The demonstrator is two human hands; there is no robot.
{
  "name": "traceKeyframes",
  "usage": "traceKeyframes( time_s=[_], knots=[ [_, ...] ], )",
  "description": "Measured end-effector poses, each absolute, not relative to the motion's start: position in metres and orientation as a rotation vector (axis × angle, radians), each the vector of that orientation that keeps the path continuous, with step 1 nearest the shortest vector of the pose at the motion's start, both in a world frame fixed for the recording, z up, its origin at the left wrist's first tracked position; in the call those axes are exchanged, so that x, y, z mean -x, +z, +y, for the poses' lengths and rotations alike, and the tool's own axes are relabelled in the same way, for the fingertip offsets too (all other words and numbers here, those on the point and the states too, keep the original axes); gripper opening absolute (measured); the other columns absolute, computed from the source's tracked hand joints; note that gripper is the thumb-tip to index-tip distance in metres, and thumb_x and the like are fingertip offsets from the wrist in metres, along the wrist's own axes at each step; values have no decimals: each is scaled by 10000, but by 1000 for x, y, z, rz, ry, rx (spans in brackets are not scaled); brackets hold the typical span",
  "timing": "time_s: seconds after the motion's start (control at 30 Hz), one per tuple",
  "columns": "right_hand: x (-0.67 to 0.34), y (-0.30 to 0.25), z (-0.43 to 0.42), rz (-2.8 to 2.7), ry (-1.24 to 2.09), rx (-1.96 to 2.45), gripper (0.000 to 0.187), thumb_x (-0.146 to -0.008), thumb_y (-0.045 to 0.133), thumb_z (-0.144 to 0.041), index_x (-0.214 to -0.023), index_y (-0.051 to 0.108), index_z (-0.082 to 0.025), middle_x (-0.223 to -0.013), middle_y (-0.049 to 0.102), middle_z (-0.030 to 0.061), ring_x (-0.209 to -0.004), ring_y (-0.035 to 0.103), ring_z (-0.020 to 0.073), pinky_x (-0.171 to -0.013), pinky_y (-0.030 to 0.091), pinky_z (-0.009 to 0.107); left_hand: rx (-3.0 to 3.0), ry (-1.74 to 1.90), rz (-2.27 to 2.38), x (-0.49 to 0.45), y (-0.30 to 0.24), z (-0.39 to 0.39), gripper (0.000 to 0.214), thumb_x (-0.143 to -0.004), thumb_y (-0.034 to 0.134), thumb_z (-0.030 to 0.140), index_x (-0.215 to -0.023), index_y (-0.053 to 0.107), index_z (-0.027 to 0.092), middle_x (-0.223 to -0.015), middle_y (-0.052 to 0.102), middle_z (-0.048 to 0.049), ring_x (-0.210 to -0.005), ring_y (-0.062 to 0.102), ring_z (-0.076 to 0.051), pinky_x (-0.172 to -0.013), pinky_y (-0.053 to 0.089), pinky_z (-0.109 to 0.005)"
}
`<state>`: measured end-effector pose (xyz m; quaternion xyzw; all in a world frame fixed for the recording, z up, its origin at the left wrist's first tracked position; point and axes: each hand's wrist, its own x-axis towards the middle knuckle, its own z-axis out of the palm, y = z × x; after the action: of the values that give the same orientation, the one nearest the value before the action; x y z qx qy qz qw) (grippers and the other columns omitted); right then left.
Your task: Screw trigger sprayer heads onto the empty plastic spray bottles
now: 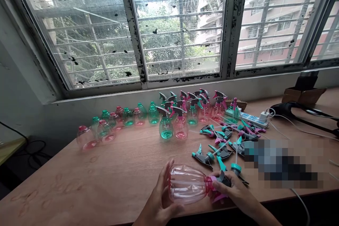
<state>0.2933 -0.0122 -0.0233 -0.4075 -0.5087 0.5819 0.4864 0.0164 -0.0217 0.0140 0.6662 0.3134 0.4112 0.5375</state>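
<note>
A clear pink spray bottle [188,184] lies on its side in the air between my hands, close to the table's front edge. My left hand [162,194] cups its base, thumb below and fingers behind. Around the neck, my right hand [229,187] grips the pink and grey spray head [224,180], which sits at the bottle's mouth. Whether it is fully screwed on cannot be seen. Beyond my right hand lie loose spray heads, among them a teal and grey one [205,157] and another with a teal collar [235,168].
Bottles without heads, such as a pink one [87,139], stand in rows at the back left. Bottles with heads, including a green one [166,129], stand at the back centre. A power strip [254,119], cables and a cardboard box [304,95] are on the right. One table patch is pixelated.
</note>
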Motion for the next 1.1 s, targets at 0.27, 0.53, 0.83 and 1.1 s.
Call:
traceKeyframes(
  time_s=[0.27, 0.53, 0.83, 1.1],
  knots=[
    [-294, -23, -12, -1246, 1396, 990, 457, -777, 766, -586, -898, 616, -172, -707, 786, 62, -622, 765, 248, -482, 534, 269, -1672, 1028, 792, -17, 7, -19, 756, -904, 692, 365, -1533, 276, 414, -1679, 203, -20, -1518, 243, -302, -1234, 212, -477],
    [-293, -19, -12, -1283, 1396, 982, 443, -769, 777, -580, -869, 643, -170, -702, 779, 54, -623, 762, 242, -508, 571, 275, -1695, 1016, 823, -16, 12, -18, 840, -852, 754, 348, -1540, 274, 397, -1680, 186, -10, -1540, 132, -308, -1247, 151, -490],
    [-294, -21, -10, -1316, 1374, 921, 419, -788, 782, -537, -917, 675, -153, -744, 775, 62, -630, 748, 229, -552, 589, 301, -1672, 1090, 770, -13, -1, -18, 913, -834, 700, 544, -1566, 182, 374, -1671, 226, -54, -1517, 237, -327, -1238, 203, -493],
    [-295, -24, -9, -1365, 1368, 935, 363, -802, 792, -484, -994, 719, -184, -671, 778, 33, -585, 703, 182, -533, 511, 255, -1626, 1000, 837, -16, 6, -16, 833, -827, 772, 385, -1519, 308, 419, -1665, 240, 4, -1492, 298, -330, -1200, 312, -440]
  ],
)
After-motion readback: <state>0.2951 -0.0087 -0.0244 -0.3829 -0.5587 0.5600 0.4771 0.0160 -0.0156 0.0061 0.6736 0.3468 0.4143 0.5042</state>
